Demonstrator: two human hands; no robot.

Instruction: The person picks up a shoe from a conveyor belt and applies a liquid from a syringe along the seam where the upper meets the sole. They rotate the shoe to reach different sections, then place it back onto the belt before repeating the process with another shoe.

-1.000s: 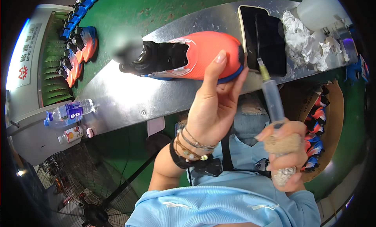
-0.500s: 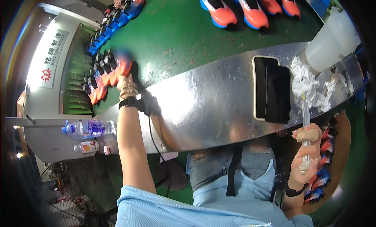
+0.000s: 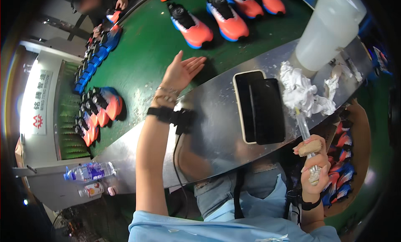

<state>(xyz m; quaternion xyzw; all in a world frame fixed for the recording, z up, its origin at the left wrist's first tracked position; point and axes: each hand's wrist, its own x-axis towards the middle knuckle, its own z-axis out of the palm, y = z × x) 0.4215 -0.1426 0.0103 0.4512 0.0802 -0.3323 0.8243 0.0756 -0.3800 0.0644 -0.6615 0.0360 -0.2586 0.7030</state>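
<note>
My left hand (image 3: pixel 181 71) is open over the green conveyor belt, its fingers stretched to the right and holding nothing. The nearest shoe (image 3: pixel 196 33) lies just beyond it, orange with a blue sole and black collar. At the right, my right hand (image 3: pixel 315 169) is closed around a clear rod-shaped tool (image 3: pixel 303 127) and a rough tan block (image 3: pixel 310 147). The rod points up toward a heap of crumpled white tissue (image 3: pixel 297 88). Its exact kind cannot be made out.
Orange shoes (image 3: pixel 102 106) and a row of blue ones (image 3: pixel 90 66) line the belt's left. Two dark phones (image 3: pixel 267 110) lie on the metal ledge (image 3: pixel 213 129), near a whitish plastic container (image 3: pixel 330 31). Bottles (image 3: pixel 92 172) stand left. Another person's hand (image 3: pixel 122 2) is far left. A carton (image 3: pixel 361 158) holds shoes.
My left hand has let go of an orange shoe at the left row and moved right, fingers spread out. The view has shifted. My right hand keeps its hold on the rod and block.
</note>
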